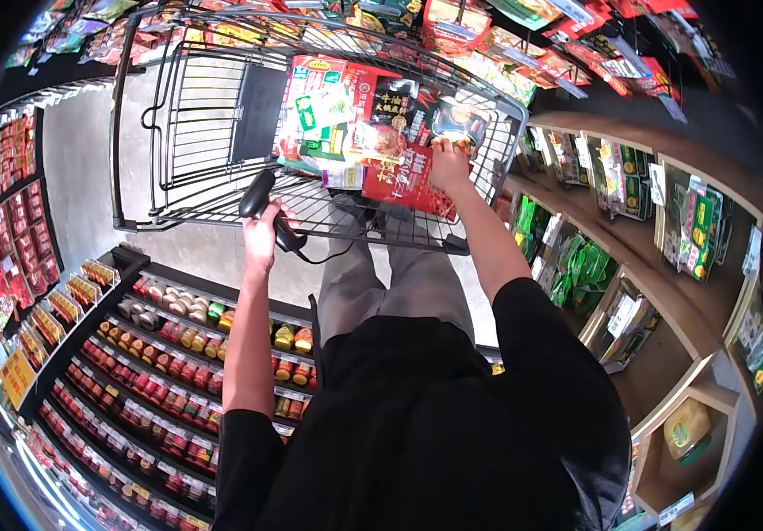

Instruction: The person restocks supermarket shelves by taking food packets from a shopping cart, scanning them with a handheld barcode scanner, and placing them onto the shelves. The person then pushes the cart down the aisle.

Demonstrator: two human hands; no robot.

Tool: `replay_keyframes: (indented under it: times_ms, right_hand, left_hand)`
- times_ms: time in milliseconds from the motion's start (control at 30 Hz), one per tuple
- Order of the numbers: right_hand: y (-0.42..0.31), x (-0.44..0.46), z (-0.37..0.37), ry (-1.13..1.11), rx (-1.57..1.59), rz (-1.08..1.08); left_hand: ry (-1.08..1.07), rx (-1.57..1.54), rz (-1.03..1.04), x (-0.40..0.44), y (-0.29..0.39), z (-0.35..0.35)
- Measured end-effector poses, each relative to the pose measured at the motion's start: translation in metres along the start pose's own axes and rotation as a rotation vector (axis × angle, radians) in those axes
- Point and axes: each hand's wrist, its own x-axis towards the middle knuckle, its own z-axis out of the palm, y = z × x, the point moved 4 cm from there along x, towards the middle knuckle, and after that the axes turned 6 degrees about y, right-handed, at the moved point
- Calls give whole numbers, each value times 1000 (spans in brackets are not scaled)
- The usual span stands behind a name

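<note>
A wire shopping cart [191,133] stands in front of me. My left hand [264,228] is wrapped round a black handheld scanner [277,211] with a cord, by the cart's near side. Inside the cart, red packages [412,181] lie beside a black package with Chinese characters [396,104] and a white and green package [315,111]. At the cart's right end, my right hand [449,166] has its fingers closed at the edge of a round-topped container [459,124]; its grip there is partly hidden.
Shelves of jars [160,372] stand at the lower left. Wooden shelving [655,310] with packets runs along the right, close to my right arm. Hanging packets [456,31] line the far side. Grey floor [89,177] shows left of the cart.
</note>
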Motion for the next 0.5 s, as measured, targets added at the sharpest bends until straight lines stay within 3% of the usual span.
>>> replay_keyframes:
  times_ms: [133, 300, 367, 500]
  right_hand:
    - [1, 1, 6, -240, -19, 47]
    - [6, 0, 12, -136, 19, 80]
    - [7, 1, 15, -293, 50, 140]
    - [-5, -9, 0, -268, -48, 160]
  left_hand:
    - [-23, 41, 3, 7, -7, -5]
    - [-1, 91, -74, 2, -5, -4]
    - [-95, -1, 15, 3, -8, -7]
    - [-89, 47, -36, 6, -7, -7]
